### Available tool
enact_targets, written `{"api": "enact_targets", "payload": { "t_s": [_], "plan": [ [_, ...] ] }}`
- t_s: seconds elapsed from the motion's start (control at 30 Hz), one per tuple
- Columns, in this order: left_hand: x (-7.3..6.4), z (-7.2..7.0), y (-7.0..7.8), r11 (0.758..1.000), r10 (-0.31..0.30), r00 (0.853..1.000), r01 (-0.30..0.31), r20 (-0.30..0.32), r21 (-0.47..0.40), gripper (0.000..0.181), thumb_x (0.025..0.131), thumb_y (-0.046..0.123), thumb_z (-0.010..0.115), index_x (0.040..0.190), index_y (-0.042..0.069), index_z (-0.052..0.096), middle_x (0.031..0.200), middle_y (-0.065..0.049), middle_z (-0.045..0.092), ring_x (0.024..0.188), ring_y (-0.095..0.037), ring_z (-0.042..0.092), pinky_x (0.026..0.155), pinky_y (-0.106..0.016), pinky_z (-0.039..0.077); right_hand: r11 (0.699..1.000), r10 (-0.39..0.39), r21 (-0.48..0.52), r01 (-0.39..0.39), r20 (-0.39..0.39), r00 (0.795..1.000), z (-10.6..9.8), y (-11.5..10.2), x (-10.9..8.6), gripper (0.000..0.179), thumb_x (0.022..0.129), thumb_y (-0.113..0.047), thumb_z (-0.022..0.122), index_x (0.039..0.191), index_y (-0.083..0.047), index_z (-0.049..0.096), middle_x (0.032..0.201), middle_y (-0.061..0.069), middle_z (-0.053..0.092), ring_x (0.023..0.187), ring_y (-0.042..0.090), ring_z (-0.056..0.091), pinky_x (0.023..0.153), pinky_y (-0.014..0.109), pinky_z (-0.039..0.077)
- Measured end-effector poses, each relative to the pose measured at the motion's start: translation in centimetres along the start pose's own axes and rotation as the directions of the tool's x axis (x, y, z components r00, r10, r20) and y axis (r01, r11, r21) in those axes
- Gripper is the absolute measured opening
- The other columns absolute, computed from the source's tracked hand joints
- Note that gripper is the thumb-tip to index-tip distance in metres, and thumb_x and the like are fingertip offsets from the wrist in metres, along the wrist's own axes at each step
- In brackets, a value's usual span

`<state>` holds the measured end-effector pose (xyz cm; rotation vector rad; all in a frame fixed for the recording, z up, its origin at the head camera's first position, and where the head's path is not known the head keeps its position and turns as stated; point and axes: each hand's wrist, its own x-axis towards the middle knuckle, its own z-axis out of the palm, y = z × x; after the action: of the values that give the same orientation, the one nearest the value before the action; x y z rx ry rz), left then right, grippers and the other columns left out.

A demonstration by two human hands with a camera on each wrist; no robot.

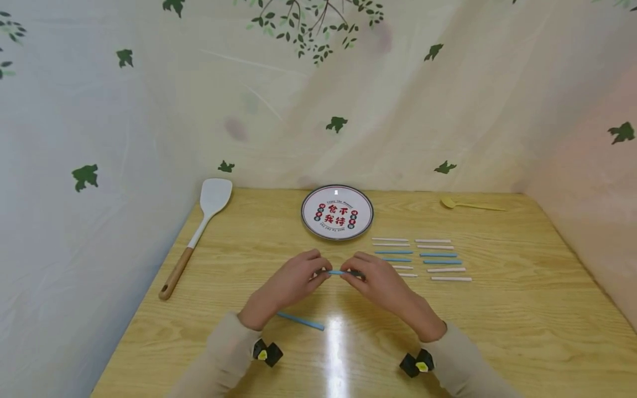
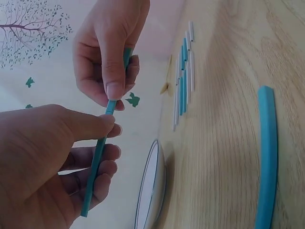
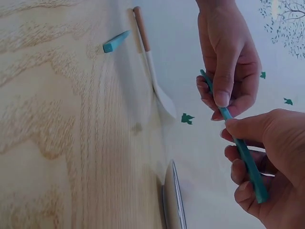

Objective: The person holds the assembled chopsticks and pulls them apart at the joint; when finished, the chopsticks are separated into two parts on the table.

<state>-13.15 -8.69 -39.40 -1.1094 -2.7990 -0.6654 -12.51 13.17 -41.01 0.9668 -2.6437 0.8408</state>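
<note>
A slim blue stick with flat sides is held above the table by both hands. My left hand pinches it between thumb and fingers near its middle, and my right hand pinches it close beside. In the left wrist view, one end of the stick lies across the curled left fingers. The right wrist view shows its other end along the right fingers. Another blue stick lies on the table by the left forearm, partly hidden behind it.
Two columns of white and blue sticks lie right of the hands, some partly covered by the right hand. Behind stands a round plate with red characters. A white spatula with wooden handle lies left; a yellow spoon lies back right.
</note>
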Motion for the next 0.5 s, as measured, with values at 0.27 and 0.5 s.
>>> {"api": "enact_targets", "payload": {
  "t_s": [0.27,0.5],
  "plan": [
    [0.61,0.27,0.56,0.997,0.063,0.998,-0.063,-0.002,-0.036,0.006,0.094,0.013,0.061,0.096,0.009,0.065,0.090,0.001,0.059,0.079,-0.010,0.055,0.071,-0.024,0.049,0.998,0.011,0.057,-0.015,0.059,0.998,-0.33,-0.02,-0.23,0.005,0.093,-0.018,0.064,0.096,-0.014,0.065,0.085,-0.007,0.058,0.073,0.003,0.051,0.064,0.018,0.047],
    [0.56,0.83,0.32,0.993,0.077,0.997,-0.077,0.000,-0.086,0.006,0.095,0.011,0.059,0.091,0.008,0.062,0.088,0.002,0.056,0.076,-0.008,0.051,0.070,-0.022,0.047,0.996,0.026,0.082,-0.033,0.088,0.996,-0.33,0.01,-0.52,0.006,0.094,-0.019,0.062,0.094,-0.013,0.064,0.085,-0.006,0.058,0.072,0.003,0.051,0.064,0.018,0.047]
  ]
}}
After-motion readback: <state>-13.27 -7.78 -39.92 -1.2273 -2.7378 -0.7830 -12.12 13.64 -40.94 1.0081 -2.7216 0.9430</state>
